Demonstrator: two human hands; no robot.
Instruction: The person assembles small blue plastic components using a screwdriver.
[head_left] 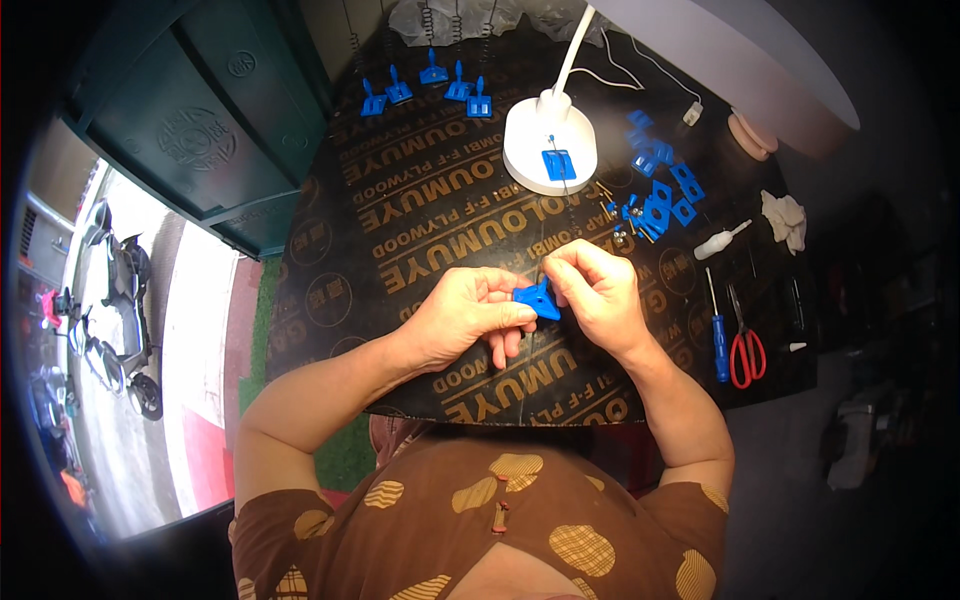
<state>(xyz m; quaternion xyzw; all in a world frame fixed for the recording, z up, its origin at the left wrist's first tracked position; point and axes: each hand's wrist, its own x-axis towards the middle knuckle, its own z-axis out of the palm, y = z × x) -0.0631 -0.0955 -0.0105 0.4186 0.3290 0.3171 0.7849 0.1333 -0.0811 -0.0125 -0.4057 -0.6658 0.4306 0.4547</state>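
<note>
Over the middle of the black board, my left hand [478,315] grips a small blue plastic bracket [538,301] between thumb and fingers. My right hand [600,290] is closed in a pinch at the bracket's upper edge, where a narrow blue stem stands up. A thin dark wire seems to run up from there toward the lamp; what exactly the right fingertips hold is hidden. On the white lamp base [520,165] lies another blue plate [558,165]. Several blue pieces with coiled black wires, one of them this blue piece [433,68], stand at the back left.
Loose blue parts [656,205] and small metal pieces [620,237] lie right of the lamp. Farther right are a white-handled tool [722,240], a crumpled tissue [784,220], a blue screwdriver [719,345] and red-handled scissors [746,358]. A green door [190,120] borders the left.
</note>
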